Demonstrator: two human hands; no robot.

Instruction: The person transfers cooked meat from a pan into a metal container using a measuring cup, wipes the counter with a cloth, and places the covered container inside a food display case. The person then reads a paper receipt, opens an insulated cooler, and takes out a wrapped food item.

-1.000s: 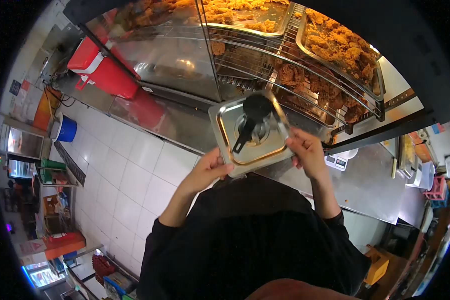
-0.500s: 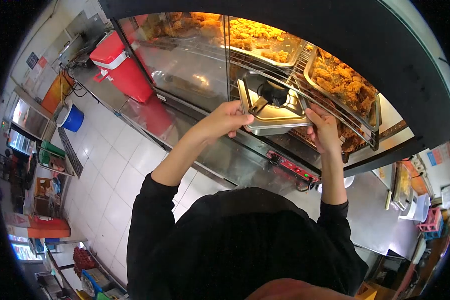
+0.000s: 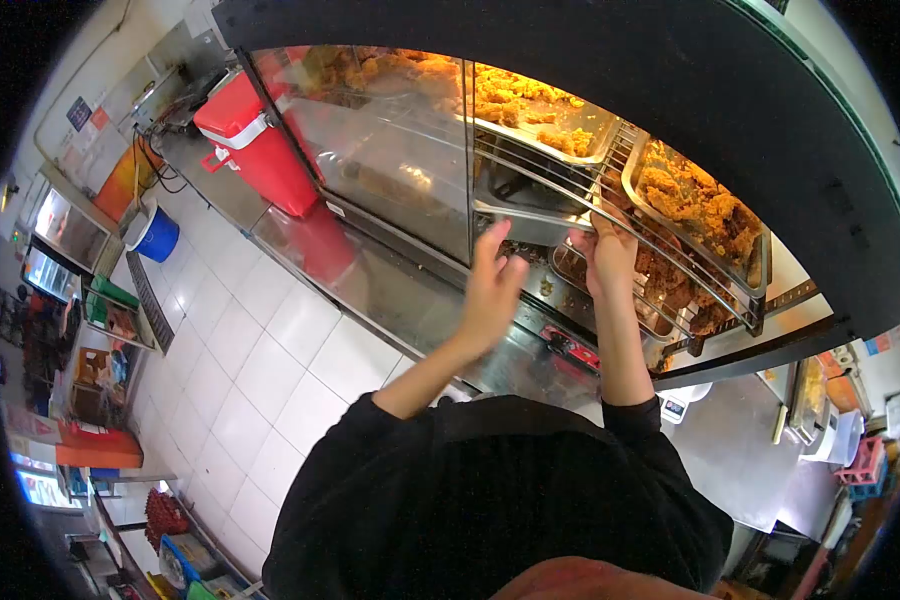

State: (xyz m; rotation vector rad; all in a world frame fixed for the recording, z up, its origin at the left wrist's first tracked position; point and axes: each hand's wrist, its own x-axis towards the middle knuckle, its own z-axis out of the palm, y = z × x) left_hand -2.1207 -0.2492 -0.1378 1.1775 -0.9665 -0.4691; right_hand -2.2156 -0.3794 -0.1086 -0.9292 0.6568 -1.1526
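A shallow metal tray (image 3: 532,227) sits on the lower level of the lit warming cabinet, under a wire rack (image 3: 540,172). Its inside is dark, and what lies in it is hard to make out. My right hand (image 3: 608,248) reaches into the cabinet at the tray's right front corner, thumb at the front edge and fingers partly behind the rack's rods. Just below the tray's front edge, my left hand (image 3: 494,295) is apart from it, fingers spread and holding nothing, slightly blurred. Fried pieces of food (image 3: 675,205) fill a tray (image 3: 632,180) on the rack to the right.
Another tray of fried food (image 3: 540,115) stands at the back. A glass door (image 3: 380,170) covers the cabinet's left half. On the counter at left stands a red cooler box (image 3: 260,150). A blue bucket (image 3: 153,232) is on the tiled floor, and a steel table (image 3: 725,440) at right.
The tray has gone deeper into the cabinet, under the rack. My left hand has let go of it and drawn back. My right hand has moved in with the tray.
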